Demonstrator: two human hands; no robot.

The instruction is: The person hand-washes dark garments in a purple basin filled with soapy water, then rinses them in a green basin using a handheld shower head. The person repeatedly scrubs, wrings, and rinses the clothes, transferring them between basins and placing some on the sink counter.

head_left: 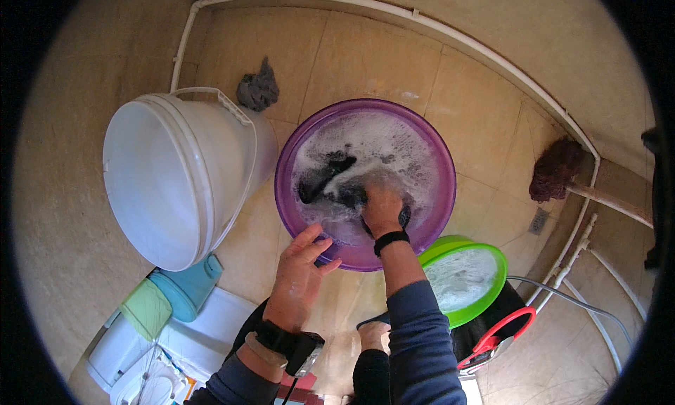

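A round purple basin (444, 194) stands on the tiled floor, filled with foamy water. Dark wet cloth (325, 180) lies in the suds, part of it under the foam. My right hand (383, 207) reaches into the basin and grips the cloth, its fingertips partly hidden by water and fabric. By the basin's near left rim is my left hand (295, 278), empty, with its fingers spread.
A large white bucket (232, 152) lies tilted at the left, with a grey rag (258, 86) behind it. At the near right sits a green basin (500, 264) of sudsy water, above a red handle (499, 335). A mop head (555, 169) rests by the right wall's white pipe (485, 50).
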